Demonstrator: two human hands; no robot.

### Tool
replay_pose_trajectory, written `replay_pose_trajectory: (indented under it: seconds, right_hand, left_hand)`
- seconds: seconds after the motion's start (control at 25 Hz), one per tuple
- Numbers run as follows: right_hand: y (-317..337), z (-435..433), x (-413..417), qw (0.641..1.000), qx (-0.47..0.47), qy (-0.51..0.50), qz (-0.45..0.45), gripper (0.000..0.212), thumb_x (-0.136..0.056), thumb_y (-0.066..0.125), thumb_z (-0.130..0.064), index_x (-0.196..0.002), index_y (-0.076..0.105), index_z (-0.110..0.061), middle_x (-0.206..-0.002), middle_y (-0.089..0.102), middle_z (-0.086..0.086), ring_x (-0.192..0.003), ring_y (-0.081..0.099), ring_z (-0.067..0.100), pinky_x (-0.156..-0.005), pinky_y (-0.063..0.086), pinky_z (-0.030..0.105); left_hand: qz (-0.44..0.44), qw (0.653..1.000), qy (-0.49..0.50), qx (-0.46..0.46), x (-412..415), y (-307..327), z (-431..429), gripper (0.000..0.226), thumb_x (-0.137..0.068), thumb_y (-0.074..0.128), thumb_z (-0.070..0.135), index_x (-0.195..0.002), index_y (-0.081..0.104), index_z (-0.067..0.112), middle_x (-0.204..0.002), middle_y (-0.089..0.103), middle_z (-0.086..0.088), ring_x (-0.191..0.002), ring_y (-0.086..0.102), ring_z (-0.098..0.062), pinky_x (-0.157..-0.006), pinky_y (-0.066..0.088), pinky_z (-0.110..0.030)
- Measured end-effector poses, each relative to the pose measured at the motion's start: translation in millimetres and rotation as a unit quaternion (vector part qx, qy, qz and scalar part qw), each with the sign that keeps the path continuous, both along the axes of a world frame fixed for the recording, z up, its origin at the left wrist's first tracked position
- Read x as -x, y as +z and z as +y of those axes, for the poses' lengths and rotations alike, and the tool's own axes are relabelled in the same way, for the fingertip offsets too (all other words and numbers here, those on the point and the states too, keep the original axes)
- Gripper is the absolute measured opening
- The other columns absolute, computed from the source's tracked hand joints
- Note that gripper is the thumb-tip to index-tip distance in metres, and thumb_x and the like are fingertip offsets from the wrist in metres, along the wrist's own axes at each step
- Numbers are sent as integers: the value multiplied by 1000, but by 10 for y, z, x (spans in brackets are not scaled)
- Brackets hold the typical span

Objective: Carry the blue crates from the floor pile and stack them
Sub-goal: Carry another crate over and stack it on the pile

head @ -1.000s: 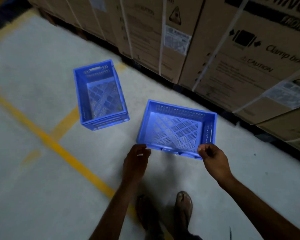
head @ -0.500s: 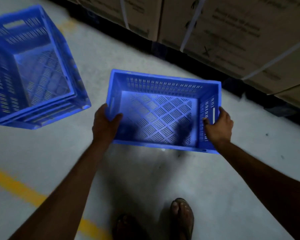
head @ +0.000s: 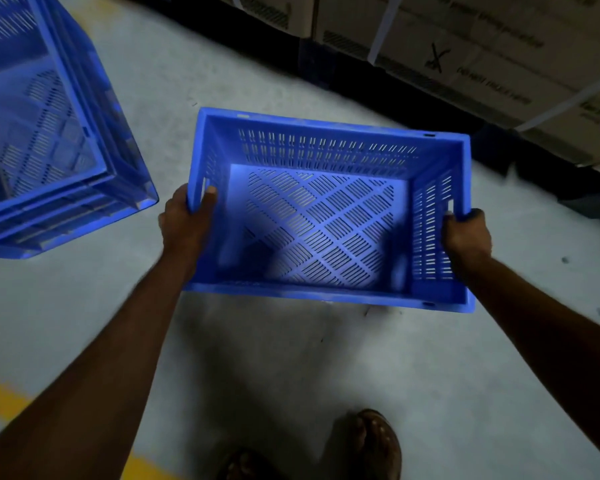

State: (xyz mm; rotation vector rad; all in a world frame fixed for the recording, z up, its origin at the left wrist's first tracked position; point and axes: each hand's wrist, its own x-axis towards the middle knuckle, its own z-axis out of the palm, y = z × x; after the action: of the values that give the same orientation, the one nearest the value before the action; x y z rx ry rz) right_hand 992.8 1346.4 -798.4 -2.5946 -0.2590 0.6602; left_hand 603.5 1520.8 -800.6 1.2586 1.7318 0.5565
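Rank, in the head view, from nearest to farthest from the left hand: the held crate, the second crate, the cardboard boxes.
1. held crate: gripped by the left hand at its left wall.
2. second crate: just left of that hand.
3. cardboard boxes: beyond, top right.

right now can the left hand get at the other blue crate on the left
Probably not yet: the left hand grips the held crate. Only bare floor separates it from the other crate, so the path looks free.
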Motion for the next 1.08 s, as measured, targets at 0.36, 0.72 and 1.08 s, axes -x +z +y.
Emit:
replay_pose_trajectory:
  seconds: [0.36,0.72,1.08]
  right_hand:
    - [1387,-266,5,925,-179,-52,331,43,-101,45,-50,-92,58,-10,-76,59,12,-53,56,20,-50,47,25]
    - [4233,-573,776,907,-117,8,405,49,-99,37,-60,-80,50,-18,-58,53,0,-37,38,10,-34,33,19]
    - [6312,-608,1273,912,-154,88,370,49,-98,35,-63,-87,53,-19,-59,56,-4,-36,39,8,-33,31,18]
  left_hand:
    - [-199,962,100,156,550,1286,-320,22,-92,65,45,-93,70,24,-73,72,12,-61,68,-4,-59,54,-21]
    - [-141,963,148,178,1894,4123,-843,28,-99,50,35,-103,74,21,-91,76,1,-67,73,-18,-57,60,-34]
    - [-132,967,162,143,2327,6195,-1515,48,-106,34,42,-88,62,6,-44,59,-2,-32,52,-14,-41,43,-19]
